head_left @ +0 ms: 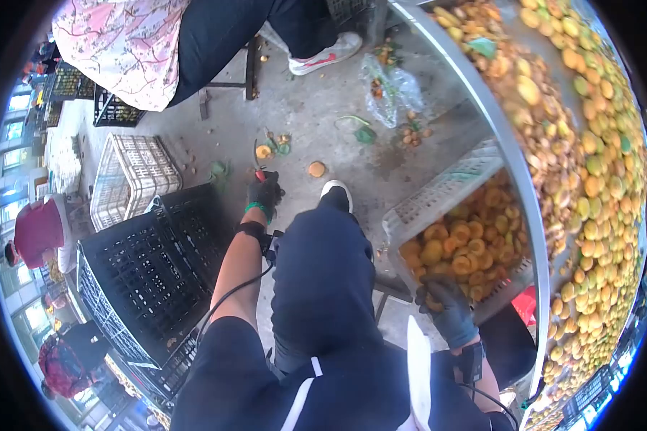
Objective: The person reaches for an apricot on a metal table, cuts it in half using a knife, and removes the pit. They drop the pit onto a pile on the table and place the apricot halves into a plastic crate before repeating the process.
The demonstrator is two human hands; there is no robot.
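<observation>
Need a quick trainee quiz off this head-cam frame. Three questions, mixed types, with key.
1. Multiple choice: what colour is the handle of the tool in the gloved left hand?
a) white
b) red
c) green

2. True or false: the white crate beside the gloved right hand is empty.

3. Fill in the blank: the black crates stand on the ____ side of the picture.

Key:
1. b, red.
2. False; it holds orange-yellow fruit.
3. left.
</observation>
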